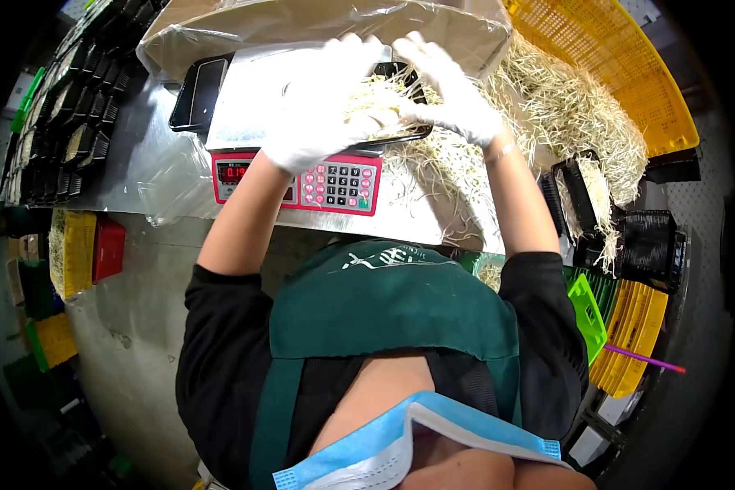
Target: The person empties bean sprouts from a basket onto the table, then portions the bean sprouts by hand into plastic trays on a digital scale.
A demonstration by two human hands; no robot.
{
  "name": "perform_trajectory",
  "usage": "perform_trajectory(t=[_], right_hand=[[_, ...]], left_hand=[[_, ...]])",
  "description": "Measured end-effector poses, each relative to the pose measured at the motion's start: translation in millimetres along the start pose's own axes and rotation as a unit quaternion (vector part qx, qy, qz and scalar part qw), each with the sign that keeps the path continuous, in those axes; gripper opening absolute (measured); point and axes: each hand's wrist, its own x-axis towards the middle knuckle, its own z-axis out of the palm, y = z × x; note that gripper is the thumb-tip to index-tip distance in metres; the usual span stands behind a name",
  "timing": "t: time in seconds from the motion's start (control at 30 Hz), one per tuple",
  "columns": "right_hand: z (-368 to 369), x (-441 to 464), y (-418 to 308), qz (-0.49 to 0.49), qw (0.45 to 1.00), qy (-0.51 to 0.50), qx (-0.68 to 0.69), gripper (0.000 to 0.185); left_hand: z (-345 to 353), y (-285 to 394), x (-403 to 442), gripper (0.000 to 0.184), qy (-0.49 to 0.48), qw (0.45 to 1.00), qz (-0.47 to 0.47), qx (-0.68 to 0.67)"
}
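Note:
A heap of bean sprouts (376, 98) lies in a black plastic tray (420, 133) on the white pan of a red digital scale (367, 184). My left hand (322, 106), in a white glove, rests along the heap's left side, fingers stretched away from me and thumb against the sprouts. At the right side, my gloved right hand (457, 98) has its fingers extended over the tray's edge and its thumb towards the sprouts. Both hands cup the heap from either side. Left of them on the pan is a second black tray (200, 96). The scale's red display is partly legible.
Loose sprouts (580, 106) spill from a yellow basket (629, 65) at right. Behind the scale stands a plastic-lined box (318, 23). Stacked black trays (77, 106) fill the far left. Clear plastic (175, 184) hangs at the table's near edge. Filled black trays (580, 196) stand right.

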Motion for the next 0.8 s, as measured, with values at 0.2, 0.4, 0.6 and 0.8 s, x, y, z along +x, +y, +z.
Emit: perform_trajectory(t=[0.2, 0.4, 0.6, 0.8], right_hand=[[-18.1, -1.1, -12.5, 0.024, 0.992, -0.121, -0.023, 0.062], [-36.7, 5.4, -25.0, 0.075, 0.995, -0.066, 0.015, 0.018], [-78.9, 19.5, -47.1, 0.127, 0.943, 0.08, 0.297, 0.018], [-11.3, -9.3, -36.5, 0.002, 0.998, 0.064, 0.029, 0.033]], left_hand=[[-3.7, -19.7, -8.6, 0.057, -0.177, 0.981, 0.059, 0.049], [-5.2, -22.7, -10.2, 0.062, -0.146, 0.986, 0.078, 0.005], [-34.4, -20.2, -2.5, 0.076, -0.064, 0.98, -0.009, -0.188], [-13.5, 21.1, -2.6, 0.063, -0.183, 0.975, 0.075, 0.098]])
